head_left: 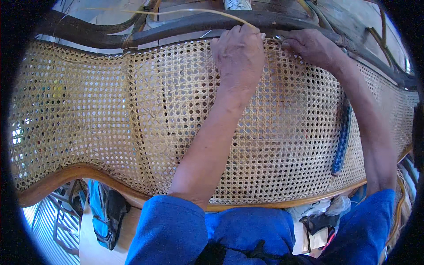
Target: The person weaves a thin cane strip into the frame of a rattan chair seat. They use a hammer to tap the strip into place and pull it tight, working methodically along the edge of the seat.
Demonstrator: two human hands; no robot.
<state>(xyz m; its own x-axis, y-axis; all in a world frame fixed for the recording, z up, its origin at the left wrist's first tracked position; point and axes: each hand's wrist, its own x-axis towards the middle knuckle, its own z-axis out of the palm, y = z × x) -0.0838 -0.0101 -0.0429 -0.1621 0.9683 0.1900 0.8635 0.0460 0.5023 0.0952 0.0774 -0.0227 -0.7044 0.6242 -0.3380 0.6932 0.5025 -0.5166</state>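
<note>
A wide woven cane panel [274,145] with an open mesh of holes spreads in front of me, bordered by a brown wooden frame. My left hand [238,55] is closed at the panel's far edge, knuckles up, on a pale cane strand [194,10] whose loose end arcs away to the left. Just to its right, my right hand [311,48] bends over the same edge with its fingers curled together; what they pinch is hidden. Below the right wrist, a tool with a blue patterned handle [342,141] rests against the mesh beside my right forearm.
A dark curved wooden rail [176,36] runs along the far side, with more bent frame pieces behind it. The near wooden rail [84,170] curves close to my body. A blue and black bag [104,216] lies below left, and plastic bags [339,205] lie below right.
</note>
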